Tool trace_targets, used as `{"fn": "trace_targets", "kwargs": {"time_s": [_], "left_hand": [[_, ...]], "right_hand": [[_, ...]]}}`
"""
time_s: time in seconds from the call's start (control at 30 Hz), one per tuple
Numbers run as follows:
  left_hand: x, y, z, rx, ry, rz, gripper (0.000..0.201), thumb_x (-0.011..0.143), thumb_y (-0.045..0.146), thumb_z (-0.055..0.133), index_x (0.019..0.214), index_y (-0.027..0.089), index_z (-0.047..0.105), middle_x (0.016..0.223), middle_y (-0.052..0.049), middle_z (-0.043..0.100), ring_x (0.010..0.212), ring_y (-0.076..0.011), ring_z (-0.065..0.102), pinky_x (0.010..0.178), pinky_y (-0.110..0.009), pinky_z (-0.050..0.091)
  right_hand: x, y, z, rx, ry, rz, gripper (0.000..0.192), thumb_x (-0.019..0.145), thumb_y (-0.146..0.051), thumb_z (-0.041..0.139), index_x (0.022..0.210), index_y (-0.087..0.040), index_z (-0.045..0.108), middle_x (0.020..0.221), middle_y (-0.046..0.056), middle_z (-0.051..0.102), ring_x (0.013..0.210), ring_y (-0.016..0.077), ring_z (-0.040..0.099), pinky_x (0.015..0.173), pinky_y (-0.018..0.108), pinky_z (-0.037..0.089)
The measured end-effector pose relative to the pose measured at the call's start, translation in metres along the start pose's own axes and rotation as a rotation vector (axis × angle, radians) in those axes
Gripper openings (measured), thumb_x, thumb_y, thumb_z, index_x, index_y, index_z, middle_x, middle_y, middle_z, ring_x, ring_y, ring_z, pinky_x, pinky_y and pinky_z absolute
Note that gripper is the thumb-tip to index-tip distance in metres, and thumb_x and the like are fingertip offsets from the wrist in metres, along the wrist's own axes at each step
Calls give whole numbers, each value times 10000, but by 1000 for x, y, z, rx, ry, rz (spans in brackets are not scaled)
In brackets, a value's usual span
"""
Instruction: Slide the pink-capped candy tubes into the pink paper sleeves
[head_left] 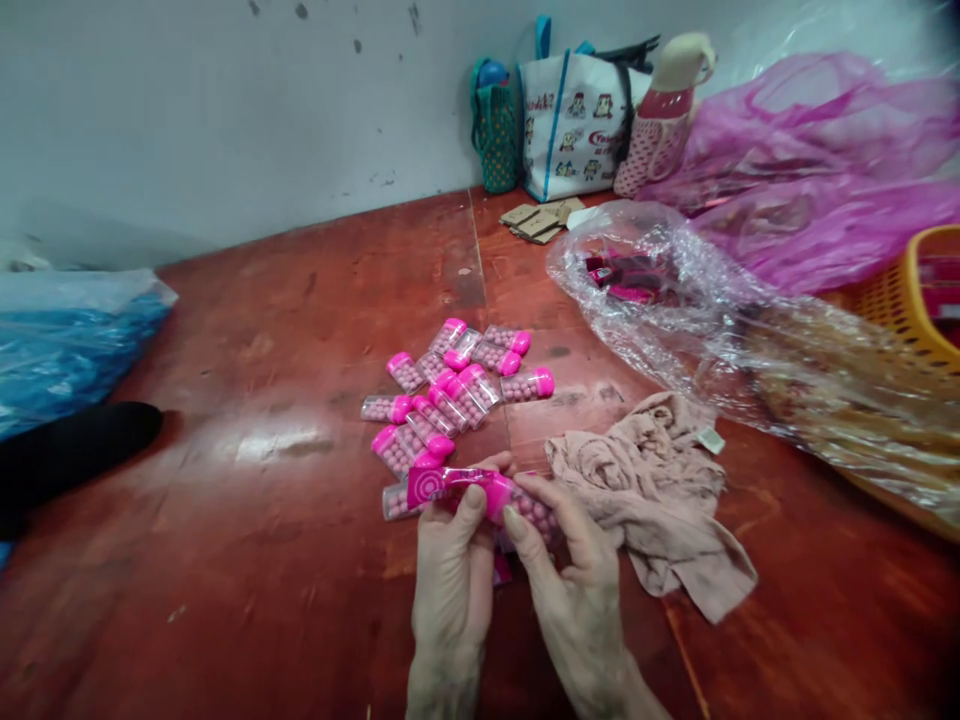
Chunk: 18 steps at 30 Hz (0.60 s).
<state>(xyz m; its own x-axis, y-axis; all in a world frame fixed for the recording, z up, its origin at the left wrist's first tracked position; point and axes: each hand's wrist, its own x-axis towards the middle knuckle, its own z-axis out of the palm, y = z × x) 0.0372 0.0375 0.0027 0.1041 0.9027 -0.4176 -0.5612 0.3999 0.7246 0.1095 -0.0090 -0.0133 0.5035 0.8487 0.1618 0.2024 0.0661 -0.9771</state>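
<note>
My left hand and my right hand meet over a red-brown table. Together they hold a clear candy tube with a pink cap and a pink printed label stretched across it. The left fingers pinch the label, while the right fingers grip the tube's body. Just beyond the hands lies a pile of several similar pink-capped tubes filled with pink balls. One more tube lies beside my left hand.
A crumpled beige cloth lies right of my hands. Clear plastic bags, pink plastic and a yellow basket fill the right side. Tote bags stand against the wall. A blue bag and a dark sleeve lie at the left.
</note>
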Motion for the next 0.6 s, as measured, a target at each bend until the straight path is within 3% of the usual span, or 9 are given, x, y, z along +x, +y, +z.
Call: {"fn": "trace_targets", "kwargs": {"time_s": [0.17,0.27,0.5,0.6], "left_hand": [[6,-3,-1,15,9,-68,196,656,254,735,806,131,704,837,-92,714,828,-238,656,763,-352,520],[7,-5,-3,-25,-15,-116,179,707,284,693,786,124,700,824,-93,710,826,-226,654,771,-344,512],[1,-8,2,30,5,-24,150,658,195,727,804,173,706,748,-42,710,692,-175,656,666,-276,514],[0,-9,4,114,13,-83,104,691,210,697,781,161,713,645,-40,693,578,-160,636,553,-251,500]], "right_hand": [[-3,2,3,-50,-1,-98,253,843,-100,503,1064,-211,560,929,52,636,849,169,606,742,271,479],[-3,4,4,-24,-7,-85,261,836,-103,516,1067,-215,558,956,47,632,892,168,598,789,274,470],[-1,3,6,296,-59,350,159,837,-287,554,965,-193,554,906,37,643,777,155,631,669,242,525],[-4,2,7,258,-28,364,150,841,-297,544,945,-190,541,808,22,633,684,143,619,590,226,515]]}}
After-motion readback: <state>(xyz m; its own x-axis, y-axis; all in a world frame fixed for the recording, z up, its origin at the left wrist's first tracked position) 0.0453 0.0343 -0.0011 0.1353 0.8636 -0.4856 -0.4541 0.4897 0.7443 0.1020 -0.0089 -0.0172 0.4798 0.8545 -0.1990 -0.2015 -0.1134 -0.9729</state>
